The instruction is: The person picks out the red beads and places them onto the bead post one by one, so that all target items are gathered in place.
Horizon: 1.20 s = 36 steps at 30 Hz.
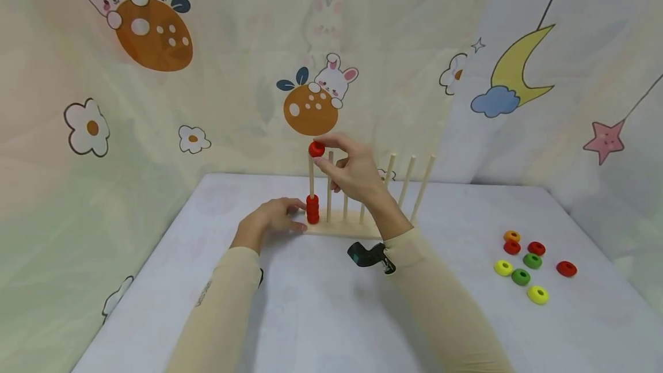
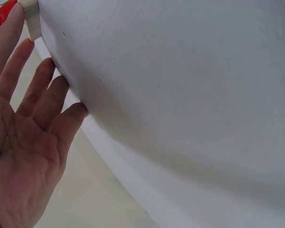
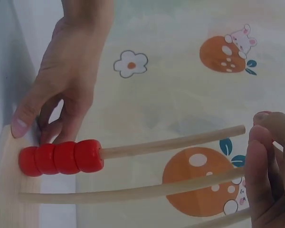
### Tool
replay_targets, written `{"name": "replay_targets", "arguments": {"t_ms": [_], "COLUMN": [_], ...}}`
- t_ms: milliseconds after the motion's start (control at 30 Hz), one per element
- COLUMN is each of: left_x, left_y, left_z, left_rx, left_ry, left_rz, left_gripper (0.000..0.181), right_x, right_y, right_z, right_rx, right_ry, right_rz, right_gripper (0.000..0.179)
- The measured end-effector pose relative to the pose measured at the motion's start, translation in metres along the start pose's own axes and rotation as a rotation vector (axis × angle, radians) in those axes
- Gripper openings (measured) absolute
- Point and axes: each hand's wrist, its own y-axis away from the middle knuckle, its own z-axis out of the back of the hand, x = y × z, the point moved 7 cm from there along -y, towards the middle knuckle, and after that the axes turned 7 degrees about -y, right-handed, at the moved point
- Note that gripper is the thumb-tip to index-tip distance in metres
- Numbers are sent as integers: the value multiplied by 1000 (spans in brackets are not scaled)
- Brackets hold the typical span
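A wooden peg stand (image 1: 336, 230) stands on the table with several upright pegs. Several red beads (image 1: 312, 210) are stacked at the foot of its leftmost peg. My right hand (image 1: 357, 174) pinches another red bead (image 1: 316, 149) between thumb and fingertips, at the top of that peg; whether the peg tip is inside it I cannot tell. In the right wrist view, the right fingers (image 3: 263, 156) mostly hide this bead. My left hand (image 1: 271, 217) touches the left end of the base, fingers fairly straight in the left wrist view, with the thumb (image 2: 12, 28) against the wood.
On the table's right side lie loose beads: an orange bead (image 1: 511, 236), several red ones (image 1: 567, 269), green ones (image 1: 520, 277) and yellow ones (image 1: 538, 295). A patterned cloth (image 1: 233, 73) hangs behind the white table (image 1: 321, 304).
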Motion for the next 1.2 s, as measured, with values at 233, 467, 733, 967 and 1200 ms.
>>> {"name": "replay_targets", "arguments": {"t_ms": [233,467,733,967,1200], "left_x": [-4,-4,-9,-7,-3], "left_y": [-2,-3,-3,-2,-2], "left_z": [-5,-8,-7,-4,-1], "left_rx": [-5,-5,-9,-12,-12], "left_ry": [-10,-20,-27,-33,-42], "left_rz": [-22,-23,-28,-29,-29], "left_gripper": [56,57,58,57,60], "right_x": [-5,-7,-4,11,19], "right_y": [-3,-2,0,8,24], "right_z": [-5,-7,-10,-13,-7], "right_rx": [-29,-36,-14,40,115], "right_ry": [103,170,158,121,150], "right_rz": [-51,-63,-46,77,154], "right_gripper": [36,35,41,41,37]}}
